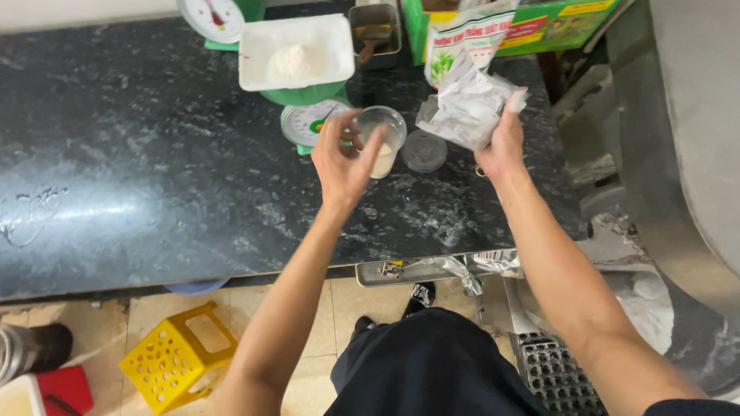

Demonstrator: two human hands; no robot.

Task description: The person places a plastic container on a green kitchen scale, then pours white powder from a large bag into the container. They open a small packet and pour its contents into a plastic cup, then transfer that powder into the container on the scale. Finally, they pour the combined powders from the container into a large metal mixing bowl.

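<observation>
Left hand (344, 158) grips clear round plastic cup (383, 139) of pale powder; right hand (502, 142) clutches crinkled white plastic packet (466, 104) over speckled black stone surface (154, 169).

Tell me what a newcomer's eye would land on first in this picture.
First, the two bare arms reaching over the dark stone counter: the left hand grips a clear plastic cup with pale contents, and the right hand clutches a crumpled white packet. Behind them, a green dial scale carries a white tray with a mound of white powder. Lower left, a bright yellow perforated stool stands out on the tiled floor.
</observation>
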